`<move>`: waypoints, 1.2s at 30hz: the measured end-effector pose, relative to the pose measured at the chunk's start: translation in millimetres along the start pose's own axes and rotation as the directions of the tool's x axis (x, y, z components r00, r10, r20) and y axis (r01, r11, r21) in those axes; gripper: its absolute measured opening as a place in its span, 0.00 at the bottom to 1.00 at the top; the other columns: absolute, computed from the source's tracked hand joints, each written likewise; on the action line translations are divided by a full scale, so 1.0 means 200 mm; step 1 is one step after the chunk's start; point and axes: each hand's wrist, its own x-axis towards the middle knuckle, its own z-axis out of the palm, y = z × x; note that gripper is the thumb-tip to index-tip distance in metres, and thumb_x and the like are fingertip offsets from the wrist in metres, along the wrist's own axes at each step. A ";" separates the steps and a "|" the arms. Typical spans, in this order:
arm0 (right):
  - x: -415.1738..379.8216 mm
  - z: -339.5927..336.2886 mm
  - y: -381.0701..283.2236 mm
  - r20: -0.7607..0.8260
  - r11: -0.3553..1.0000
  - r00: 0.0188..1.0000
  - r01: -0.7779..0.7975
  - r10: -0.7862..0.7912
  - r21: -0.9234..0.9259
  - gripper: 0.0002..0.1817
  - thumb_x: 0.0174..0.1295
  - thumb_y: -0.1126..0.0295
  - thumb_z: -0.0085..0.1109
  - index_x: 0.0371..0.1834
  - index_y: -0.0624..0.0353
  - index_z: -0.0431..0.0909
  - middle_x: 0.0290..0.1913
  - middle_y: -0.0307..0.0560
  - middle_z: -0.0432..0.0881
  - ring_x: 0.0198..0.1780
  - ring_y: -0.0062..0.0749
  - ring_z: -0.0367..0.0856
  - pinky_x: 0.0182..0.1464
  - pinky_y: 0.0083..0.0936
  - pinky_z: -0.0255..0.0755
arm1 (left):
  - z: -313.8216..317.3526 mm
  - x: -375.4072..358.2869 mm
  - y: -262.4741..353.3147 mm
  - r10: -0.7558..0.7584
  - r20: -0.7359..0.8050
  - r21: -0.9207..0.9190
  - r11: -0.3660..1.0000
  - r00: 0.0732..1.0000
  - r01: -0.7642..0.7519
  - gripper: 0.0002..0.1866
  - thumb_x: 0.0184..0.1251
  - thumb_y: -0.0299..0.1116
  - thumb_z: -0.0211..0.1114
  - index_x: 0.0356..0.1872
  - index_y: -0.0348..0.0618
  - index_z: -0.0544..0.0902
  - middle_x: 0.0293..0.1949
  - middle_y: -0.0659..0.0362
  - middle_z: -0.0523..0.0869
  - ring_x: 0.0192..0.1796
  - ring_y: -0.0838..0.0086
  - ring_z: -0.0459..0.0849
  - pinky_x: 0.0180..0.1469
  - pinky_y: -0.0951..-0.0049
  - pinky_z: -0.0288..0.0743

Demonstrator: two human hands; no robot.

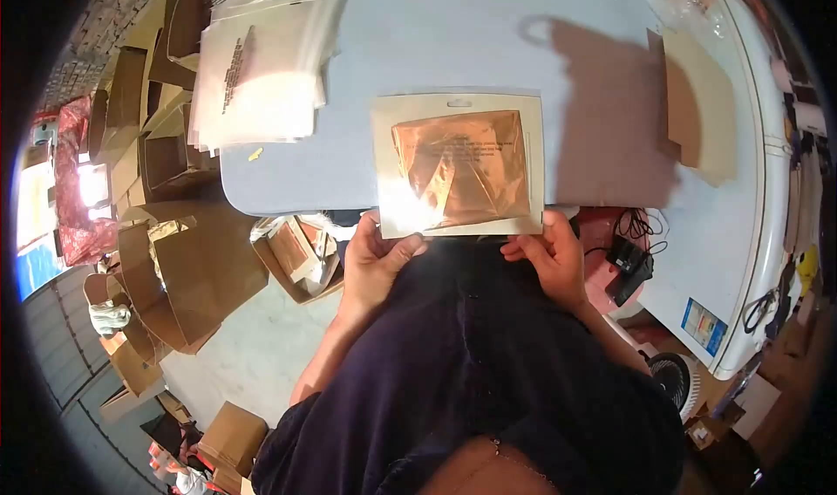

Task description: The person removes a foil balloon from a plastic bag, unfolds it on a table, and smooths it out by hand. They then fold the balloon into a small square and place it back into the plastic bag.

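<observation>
A flat, cream cardboard card with a brown leather piece sealed in a glossy clear plastic bag [459, 165] lies face-up, overhanging the table's near edge.

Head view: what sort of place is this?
Probably a packing workstation. Both hands hold a bagged card at the edge of a table, with a stack of clear bags on it and open cardboard boxes on the floor alongside.

Hands: two, left hand [377, 255] and right hand [549, 255]. Carded packet [459, 165]: one. Stack of clear bags [261, 68]: one. Flat cardboard piece [697, 111] on table [418, 24]: one. Fan [676, 377]: one. Open boxes at left: several, count unclear.
</observation>
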 end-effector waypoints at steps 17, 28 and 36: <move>0.00 -0.01 0.09 -0.046 0.996 0.997 0.053 -0.057 -0.077 0.14 0.78 0.80 0.56 0.62 0.69 0.67 0.47 0.56 0.87 0.43 0.36 0.92 0.48 0.31 0.88 | 0.03 0.01 0.02 -0.093 -0.089 0.112 0.988 0.992 0.103 0.25 0.72 0.19 0.72 0.64 0.31 0.71 0.53 0.50 0.89 0.49 0.69 0.92 0.54 0.69 0.89; 0.01 0.04 0.00 -0.102 0.999 0.995 0.018 -0.023 -0.049 0.12 0.77 0.75 0.60 0.56 0.68 0.72 0.38 0.52 0.88 0.36 0.30 0.91 0.38 0.26 0.86 | 0.04 0.02 0.10 -0.106 -0.067 0.055 0.992 0.992 0.110 0.24 0.75 0.19 0.68 0.66 0.30 0.67 0.54 0.46 0.88 0.48 0.64 0.93 0.48 0.67 0.92; 0.21 -0.02 -0.32 -0.152 0.979 0.986 0.035 -0.066 -0.199 0.18 0.76 0.72 0.64 0.64 0.67 0.72 0.42 0.52 0.90 0.26 0.22 0.84 0.28 0.17 0.78 | 0.11 0.24 0.36 0.014 -0.018 0.293 0.956 1.000 -0.008 0.34 0.76 0.28 0.71 0.75 0.33 0.61 0.50 0.46 0.90 0.40 0.67 0.92 0.32 0.71 0.89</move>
